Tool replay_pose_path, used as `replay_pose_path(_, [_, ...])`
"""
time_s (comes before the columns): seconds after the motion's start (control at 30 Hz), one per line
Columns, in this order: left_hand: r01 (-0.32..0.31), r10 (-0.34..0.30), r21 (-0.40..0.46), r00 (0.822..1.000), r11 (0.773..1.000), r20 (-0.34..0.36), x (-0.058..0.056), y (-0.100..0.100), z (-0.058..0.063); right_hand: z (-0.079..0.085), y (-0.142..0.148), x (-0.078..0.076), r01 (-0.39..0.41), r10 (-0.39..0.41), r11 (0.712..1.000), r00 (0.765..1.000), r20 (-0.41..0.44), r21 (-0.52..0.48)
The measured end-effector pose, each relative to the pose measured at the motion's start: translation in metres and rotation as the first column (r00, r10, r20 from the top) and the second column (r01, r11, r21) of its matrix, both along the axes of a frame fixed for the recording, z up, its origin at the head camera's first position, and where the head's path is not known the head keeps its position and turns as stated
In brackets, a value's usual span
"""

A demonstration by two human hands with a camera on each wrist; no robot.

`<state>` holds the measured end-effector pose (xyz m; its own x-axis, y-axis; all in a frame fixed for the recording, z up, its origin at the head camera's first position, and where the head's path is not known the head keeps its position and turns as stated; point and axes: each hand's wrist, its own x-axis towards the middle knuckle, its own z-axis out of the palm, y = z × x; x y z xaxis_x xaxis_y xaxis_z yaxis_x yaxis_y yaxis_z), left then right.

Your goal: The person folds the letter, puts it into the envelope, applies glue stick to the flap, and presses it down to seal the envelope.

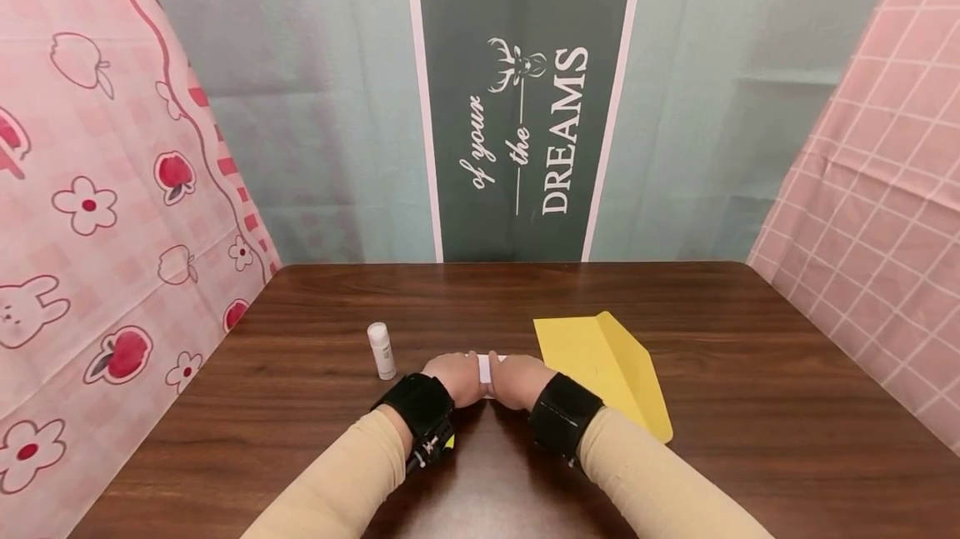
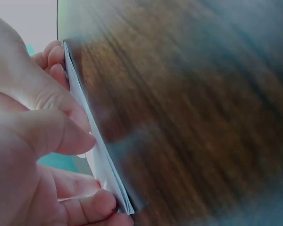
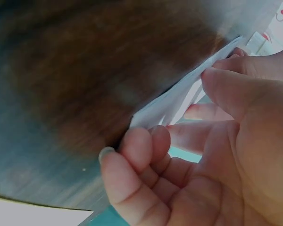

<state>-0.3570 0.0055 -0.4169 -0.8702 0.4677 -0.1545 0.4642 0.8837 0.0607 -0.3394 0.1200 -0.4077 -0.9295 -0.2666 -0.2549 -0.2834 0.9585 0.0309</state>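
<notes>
A small folded white paper is held near the middle of the table, between both hands. My left hand pinches its left part with the thumb in front and the fingers behind. On the other side, my right hand pinches the paper in the same way, the two thumbs close together. Several stacked layers show along the lower edge of the paper in the left wrist view. Part of the paper is covered by fingers in the right wrist view.
An opened yellow envelope lies just right of my right hand. A white capped tube, like a glue stick, stands to the left. Something yellow peeks out by the left wrist strap. Curtains surround the brown wooden table.
</notes>
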Motion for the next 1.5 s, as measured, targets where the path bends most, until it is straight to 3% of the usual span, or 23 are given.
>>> replay_pose_path(0.2, [-0.076, 0.076, 0.008, 0.997, 0.997, 0.000, -0.001, 0.002, -0.004, 0.002, -0.002, -0.002, 0.027, -0.028, 0.999, 0.999, 0.039, 0.018])
replay_pose_path(0.53, [-0.151, 0.151, -0.048, 0.989, 0.987, 0.005, 0.003, 0.002, 0.002, 0.001, 0.000, -0.001, 0.064, -0.062, 0.998, 0.996, 0.056, -0.020])
replay_pose_path(0.83, [-0.140, 0.139, -0.017, 0.990, 0.990, -0.006, 0.006, 0.000, 0.004, 0.001, 0.000, -0.001, 0.085, -0.082, 0.995, 0.994, 0.067, -0.045])
replay_pose_path(1.23, [-0.154, 0.155, 0.046, 0.988, 0.987, -0.017, 0.007, -0.002, 0.003, 0.000, 0.001, -0.003, 0.056, -0.055, 0.998, 0.996, 0.073, -0.016])
replay_pose_path(1.37, [-0.130, 0.132, 0.067, 0.991, 0.989, -0.029, 0.008, -0.004, 0.003, 0.000, 0.002, -0.003, 0.047, -0.044, 0.998, 0.995, 0.094, -0.032])
replay_pose_path(1.5, [-0.085, 0.086, 0.034, 0.996, 0.996, -0.019, 0.010, -0.006, 0.005, 0.001, 0.002, -0.003, 0.037, -0.035, 0.999, 0.994, 0.103, -0.023])
